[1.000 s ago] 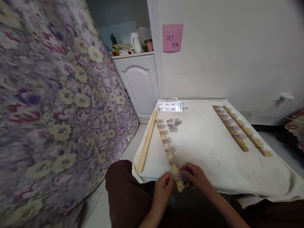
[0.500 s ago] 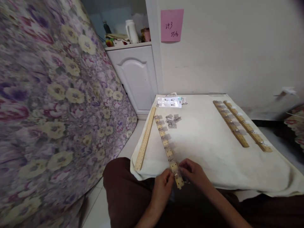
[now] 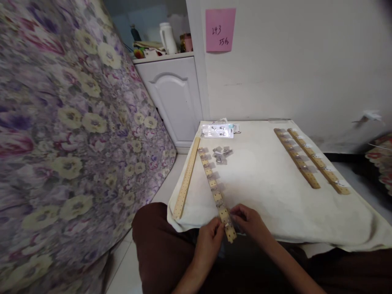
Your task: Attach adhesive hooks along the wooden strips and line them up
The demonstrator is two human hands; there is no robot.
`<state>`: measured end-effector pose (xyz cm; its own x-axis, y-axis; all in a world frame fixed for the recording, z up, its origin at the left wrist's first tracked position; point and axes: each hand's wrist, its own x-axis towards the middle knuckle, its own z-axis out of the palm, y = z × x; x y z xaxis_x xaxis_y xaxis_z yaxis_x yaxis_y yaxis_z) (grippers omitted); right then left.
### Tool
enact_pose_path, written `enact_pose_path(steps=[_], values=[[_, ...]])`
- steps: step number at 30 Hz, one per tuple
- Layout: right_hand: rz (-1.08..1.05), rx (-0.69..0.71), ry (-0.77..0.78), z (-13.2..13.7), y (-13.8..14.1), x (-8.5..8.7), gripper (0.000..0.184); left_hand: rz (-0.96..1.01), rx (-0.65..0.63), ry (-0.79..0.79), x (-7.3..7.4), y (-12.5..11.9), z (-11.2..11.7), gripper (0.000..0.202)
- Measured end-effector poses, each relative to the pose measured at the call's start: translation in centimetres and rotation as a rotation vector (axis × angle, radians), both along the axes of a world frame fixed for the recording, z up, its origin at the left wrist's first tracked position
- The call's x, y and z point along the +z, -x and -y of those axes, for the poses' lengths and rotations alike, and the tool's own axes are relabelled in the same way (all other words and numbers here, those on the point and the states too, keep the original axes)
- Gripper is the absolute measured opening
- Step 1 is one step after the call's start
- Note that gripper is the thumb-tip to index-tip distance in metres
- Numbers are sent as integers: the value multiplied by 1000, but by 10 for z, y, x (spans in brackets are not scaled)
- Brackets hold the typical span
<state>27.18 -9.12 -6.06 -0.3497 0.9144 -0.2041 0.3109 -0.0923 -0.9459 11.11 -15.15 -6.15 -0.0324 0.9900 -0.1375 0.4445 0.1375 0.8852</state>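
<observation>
A long wooden strip with holes slants from the table's near edge toward the back, with small clear plastic pieces and metal bits fixed along it. Its near end sticks out past the table edge. My left hand pinches the strip's left side close to that end. My right hand is opposite, fingers closed at the right edge; what they pinch is too small to make out, perhaps a clear piece. Beyond it lies a small heap of loose clear pieces with metal parts.
To the left rests a bare perforated strip. Two more fitted strips, an inner one and an outer one, lie at the right. Clear blister packs sit at the back of the cloth-covered table. A flowered curtain hangs left.
The view has shifted very slightly. Both hands stay at the near end of the strip, with hardly any visible movement.
</observation>
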Motion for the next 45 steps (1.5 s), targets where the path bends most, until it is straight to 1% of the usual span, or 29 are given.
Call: enact_pose_path(steps=[4,13,19,23,26,29,32,34,37,41,45], values=[[36,-5,-35,-1,0,-1,11,15,0,8,0,0,-1,31],[55,-8,-70,0,0,-3,11,35,-5,44,-10,2,-1,37],[78,-10,-86,0,-1,-6,11,45,-1,52,-7,1,-2,38],[80,-7,-107,-1,-1,-6,11,44,-7,70,-3,3,0,43],[83,-6,-120,-1,-1,-7,11,60,3,134,-4,5,5,48],[94,-7,-128,-2,-1,-7,10,153,29,244,-8,4,9,53],[101,-9,-122,-2,-1,-7,11,320,99,337,-11,-3,11,60],[107,-11,-124,-2,-1,-6,12,424,152,375,-10,-8,11,63],[101,-7,-125,-2,-1,-5,11,533,195,396,-7,-13,10,62],[101,-9,-130,-1,-2,-4,11,582,220,412,-4,-15,10,62],[111,-13,-138,-1,-2,-4,11,575,236,403,-7,-16,9,64]])
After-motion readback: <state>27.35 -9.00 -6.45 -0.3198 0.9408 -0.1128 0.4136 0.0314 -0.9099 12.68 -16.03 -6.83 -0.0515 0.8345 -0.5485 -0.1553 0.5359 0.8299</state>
